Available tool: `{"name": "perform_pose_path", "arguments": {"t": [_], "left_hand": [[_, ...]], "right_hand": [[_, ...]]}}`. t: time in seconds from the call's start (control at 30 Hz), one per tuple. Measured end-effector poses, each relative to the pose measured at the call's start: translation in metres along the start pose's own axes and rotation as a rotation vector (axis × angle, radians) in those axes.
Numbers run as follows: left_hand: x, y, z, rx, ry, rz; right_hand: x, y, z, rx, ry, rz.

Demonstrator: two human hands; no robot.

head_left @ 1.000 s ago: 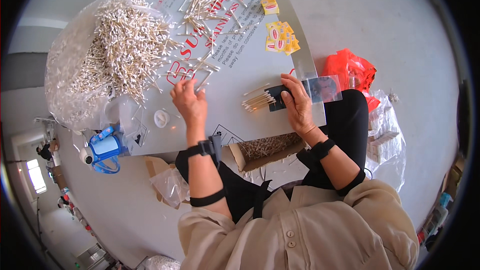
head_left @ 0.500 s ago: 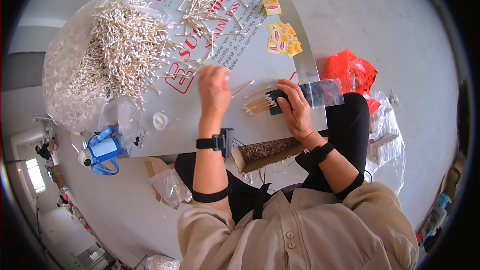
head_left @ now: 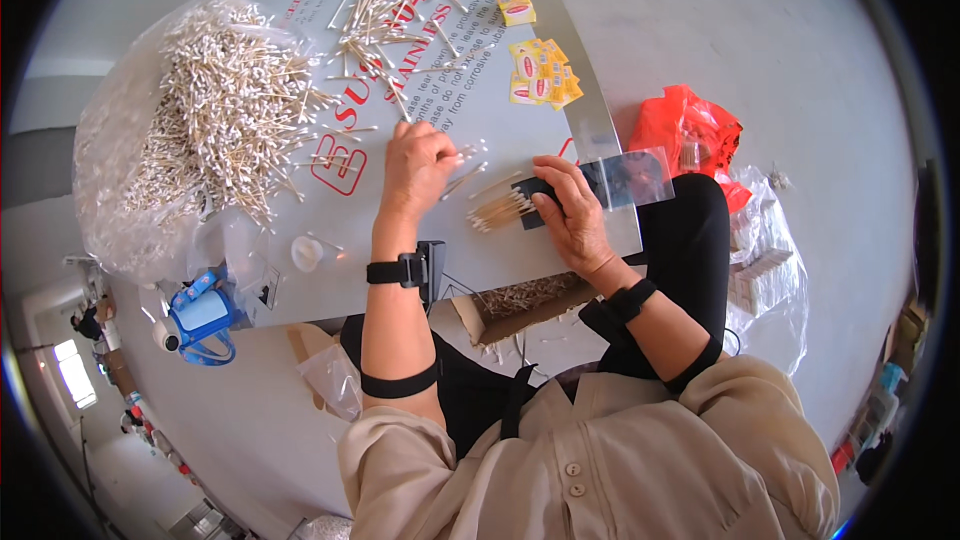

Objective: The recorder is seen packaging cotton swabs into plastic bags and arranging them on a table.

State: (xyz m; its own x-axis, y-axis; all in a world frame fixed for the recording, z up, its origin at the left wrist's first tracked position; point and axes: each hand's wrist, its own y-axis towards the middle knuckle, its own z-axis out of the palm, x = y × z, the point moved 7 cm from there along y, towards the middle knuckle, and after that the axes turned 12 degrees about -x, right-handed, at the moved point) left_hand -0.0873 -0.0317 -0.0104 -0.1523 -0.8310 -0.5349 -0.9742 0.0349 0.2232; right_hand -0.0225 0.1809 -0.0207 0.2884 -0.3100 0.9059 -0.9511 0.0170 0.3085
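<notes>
Curled inward, my left hand [head_left: 412, 172] pinches a few cotton swabs [head_left: 470, 151], whose white tips poke out to its right. Beside it, loose swabs lie on the table. My right hand [head_left: 576, 216] grips a flat plastic sleeve [head_left: 620, 180], part dark and part clear, with thumb and fingers over its left end. A bundle of cotton swabs [head_left: 498, 212] lies at that end, tips fanned toward my left hand; how far it reaches into the sleeve is hidden by my fingers.
A big clear bag spills a heap of cotton swabs [head_left: 225, 100] at left. Scattered swabs [head_left: 385, 25] and yellow cards [head_left: 543, 72] lie farther back. A white cap [head_left: 307, 253] and blue bottle [head_left: 202, 310] are near left. Below the edge sits a cardboard box [head_left: 515, 305]; a red bag [head_left: 685, 135] is right.
My left hand has closed on a few swabs that now show at its fingertips. My right hand keeps its place at the sleeve. The whole view has shifted slightly.
</notes>
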Motion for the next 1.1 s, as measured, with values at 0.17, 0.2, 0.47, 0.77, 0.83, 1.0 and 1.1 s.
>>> {"name": "perform_pose_path", "arguments": {"t": [0.17,0.2,0.47,0.77,0.83,1.0,1.1], "left_hand": [[-0.014,-0.002,0.007,0.075,-0.056,-0.089],[-0.012,0.000,0.003,0.036,-0.065,-0.105],[-0.012,0.017,-0.015,-0.092,0.079,0.023],[-0.008,0.023,-0.018,-0.029,0.108,0.028],[-0.001,0.018,-0.022,-0.028,0.090,-0.034],[-0.012,-0.003,-0.019,-0.016,0.047,-0.176],[-0.004,-0.010,-0.017,-0.030,0.113,-0.156]], "right_hand": [[0.003,0.001,0.001,0.001,0.016,-0.008],[0.003,0.002,0.001,0.002,0.018,-0.013],[0.003,0.001,0.001,-0.002,0.013,-0.024],[0.004,0.001,0.002,-0.004,0.003,-0.039],[0.005,0.001,0.004,0.000,0.003,-0.036],[0.003,0.001,-0.001,-0.010,-0.009,-0.047],[0.005,0.002,0.002,-0.009,0.005,-0.049]]}}
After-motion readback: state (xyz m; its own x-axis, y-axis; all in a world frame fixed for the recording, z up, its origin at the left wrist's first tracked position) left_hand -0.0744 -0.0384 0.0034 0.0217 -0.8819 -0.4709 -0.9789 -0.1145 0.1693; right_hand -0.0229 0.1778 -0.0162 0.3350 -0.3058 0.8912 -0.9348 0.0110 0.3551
